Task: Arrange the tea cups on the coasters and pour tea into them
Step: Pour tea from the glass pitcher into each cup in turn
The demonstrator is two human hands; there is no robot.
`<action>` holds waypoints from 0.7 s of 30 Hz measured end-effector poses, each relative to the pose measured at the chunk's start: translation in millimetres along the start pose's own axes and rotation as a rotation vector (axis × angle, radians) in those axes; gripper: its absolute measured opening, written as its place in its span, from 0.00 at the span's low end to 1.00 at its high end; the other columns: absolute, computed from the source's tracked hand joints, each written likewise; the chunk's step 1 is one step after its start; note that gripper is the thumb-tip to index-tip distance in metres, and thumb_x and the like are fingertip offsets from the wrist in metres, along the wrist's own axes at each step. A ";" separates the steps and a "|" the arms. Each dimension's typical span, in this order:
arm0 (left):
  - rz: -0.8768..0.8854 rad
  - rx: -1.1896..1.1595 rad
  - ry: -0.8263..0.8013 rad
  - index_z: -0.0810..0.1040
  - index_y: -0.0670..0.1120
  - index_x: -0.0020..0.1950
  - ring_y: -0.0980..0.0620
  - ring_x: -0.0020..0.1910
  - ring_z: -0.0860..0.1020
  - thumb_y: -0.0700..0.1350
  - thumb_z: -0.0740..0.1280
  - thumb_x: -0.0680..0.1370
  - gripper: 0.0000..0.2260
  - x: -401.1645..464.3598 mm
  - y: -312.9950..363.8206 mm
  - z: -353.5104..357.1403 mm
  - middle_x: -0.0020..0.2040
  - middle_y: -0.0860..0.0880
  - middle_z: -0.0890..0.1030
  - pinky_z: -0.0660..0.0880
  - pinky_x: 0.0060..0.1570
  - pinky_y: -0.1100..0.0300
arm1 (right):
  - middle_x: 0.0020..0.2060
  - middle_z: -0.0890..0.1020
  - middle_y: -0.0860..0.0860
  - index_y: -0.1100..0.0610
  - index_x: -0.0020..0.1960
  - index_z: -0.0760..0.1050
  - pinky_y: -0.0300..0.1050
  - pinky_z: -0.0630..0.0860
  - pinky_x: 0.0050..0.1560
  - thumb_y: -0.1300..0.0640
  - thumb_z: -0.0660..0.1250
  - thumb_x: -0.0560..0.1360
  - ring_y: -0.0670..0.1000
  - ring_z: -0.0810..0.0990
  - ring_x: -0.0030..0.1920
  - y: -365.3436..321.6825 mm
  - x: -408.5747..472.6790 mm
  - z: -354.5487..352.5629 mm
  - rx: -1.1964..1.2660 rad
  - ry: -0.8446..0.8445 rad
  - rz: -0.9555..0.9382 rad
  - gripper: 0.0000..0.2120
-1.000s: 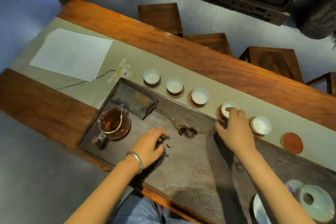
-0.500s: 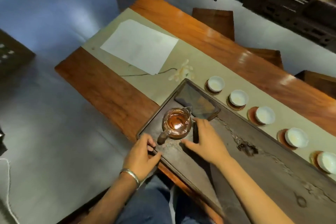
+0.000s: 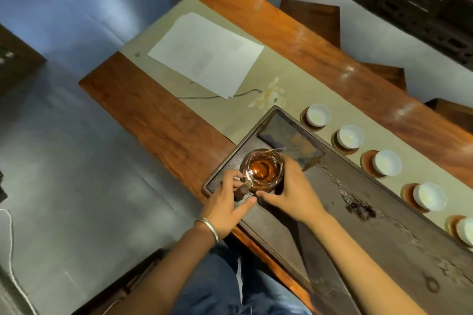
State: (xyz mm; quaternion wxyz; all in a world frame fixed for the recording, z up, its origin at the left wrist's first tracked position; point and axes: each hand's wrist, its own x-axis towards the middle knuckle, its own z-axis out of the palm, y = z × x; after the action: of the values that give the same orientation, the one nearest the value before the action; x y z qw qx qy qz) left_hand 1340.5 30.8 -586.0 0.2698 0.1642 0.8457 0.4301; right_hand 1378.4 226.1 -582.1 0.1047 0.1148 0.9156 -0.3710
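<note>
A glass pitcher (image 3: 262, 170) of amber tea stands at the left end of the dark tea tray (image 3: 399, 243). My left hand (image 3: 225, 206) pinches the pitcher's dark stub handle (image 3: 243, 190) between thumb and fingers. Cupped against the glass on its right side is my right hand (image 3: 293, 193), fingertips at the rim. Beyond the tray, several white cups sit on round brown coasters in a row: the first cup (image 3: 318, 115), a second cup (image 3: 350, 137), a third cup (image 3: 386, 162) and more toward the right edge. All look empty of tea.
A dark square slab (image 3: 291, 140) lies in the tray just behind the pitcher. A white paper sheet (image 3: 204, 56) and a pale flower (image 3: 268, 96) rest on the beige runner (image 3: 230, 120). Wooden stools (image 3: 309, 18) stand past the table's far side. The table's left end (image 3: 84, 82) is near.
My right hand left the cups a second ago and now wraps the pitcher. My left hand slid up from the tray edge onto the handle. The view swung left.
</note>
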 end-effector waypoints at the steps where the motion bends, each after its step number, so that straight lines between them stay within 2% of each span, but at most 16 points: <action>1: 0.009 -0.010 -0.008 0.60 0.59 0.58 0.56 0.48 0.78 0.54 0.67 0.74 0.19 1.0 2.2 0.4 0.50 0.52 0.77 0.78 0.48 0.52 | 0.70 0.74 0.52 0.55 0.76 0.63 0.43 0.68 0.69 0.42 0.80 0.67 0.51 0.71 0.71 -0.6 0.1 0.6 0.002 0.000 -0.009 0.45; 4: 0.026 -0.022 -0.022 0.64 0.58 0.55 0.59 0.43 0.78 0.53 0.65 0.76 0.13 4.4 5.3 0.1 0.45 0.53 0.78 0.78 0.45 0.52 | 0.69 0.75 0.51 0.55 0.76 0.65 0.48 0.70 0.71 0.38 0.79 0.67 0.50 0.72 0.70 -2.5 1.1 3.7 0.017 0.020 -0.039 0.45; 8: 0.040 -0.043 0.011 0.66 0.57 0.54 0.59 0.41 0.78 0.52 0.66 0.75 0.11 3.3 7.4 1.0 0.43 0.53 0.78 0.77 0.42 0.56 | 0.66 0.77 0.49 0.54 0.74 0.67 0.53 0.71 0.70 0.38 0.78 0.67 0.50 0.74 0.67 -2.2 2.3 8.5 0.053 0.061 -0.041 0.42; 12: 0.034 -0.052 0.033 0.69 0.55 0.54 0.57 0.42 0.79 0.50 0.67 0.75 0.11 5.1 12.6 -2.1 0.42 0.52 0.80 0.78 0.44 0.51 | 0.69 0.76 0.49 0.51 0.76 0.64 0.41 0.66 0.68 0.32 0.76 0.66 0.49 0.73 0.69 0.5 -2.8 10.9 0.073 0.080 0.009 0.47; 19: 0.124 -0.007 0.060 0.69 0.56 0.53 0.55 0.39 0.80 0.52 0.65 0.75 0.10 12.8 35.3 -8.1 0.41 0.52 0.80 0.78 0.40 0.48 | 0.70 0.74 0.47 0.49 0.78 0.62 0.37 0.64 0.67 0.26 0.71 0.64 0.47 0.71 0.71 4.3 -4.4 -0.9 0.138 0.147 0.047 0.50; 21: 0.143 0.007 0.071 0.69 0.59 0.53 0.57 0.40 0.80 0.52 0.66 0.74 0.10 19.0 42.7 -10.0 0.42 0.53 0.80 0.79 0.39 0.50 | 0.71 0.73 0.45 0.46 0.77 0.61 0.31 0.61 0.66 0.26 0.71 0.64 0.42 0.68 0.70 3.4 -5.6 -5.2 0.171 0.186 0.061 0.48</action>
State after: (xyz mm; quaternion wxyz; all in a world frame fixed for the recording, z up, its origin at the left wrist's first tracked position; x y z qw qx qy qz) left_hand 1321.2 58.7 -552.3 0.2075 0.2098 0.8423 0.4511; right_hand 1384.2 231.4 -579.1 0.0206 0.1848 0.8825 -0.4320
